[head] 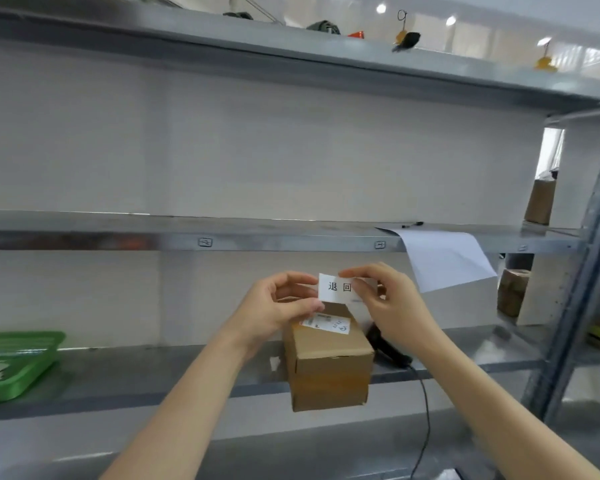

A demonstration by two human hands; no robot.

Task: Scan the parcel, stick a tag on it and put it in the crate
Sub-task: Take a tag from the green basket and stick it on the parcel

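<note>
A small brown cardboard parcel (328, 362) stands on the metal shelf (153, 372), jutting over its front edge, with a white shipping label on its top. Just above it I hold a white tag (336, 288) printed with two black characters. My left hand (281, 306) pinches the tag's left side and my right hand (387, 303) pinches its right side. A black handheld scanner (385, 346) lies on the shelf right of the parcel, partly hidden by my right wrist, its cable hanging down over the edge. A green crate (14, 362) sits at the far left of the same shelf.
A white sheet of paper (444, 258) hangs over the edge of the shelf above, right of my hands. Brown parcels (513, 291) stand on the shelves at the far right, beside a grey metal upright (575, 306).
</note>
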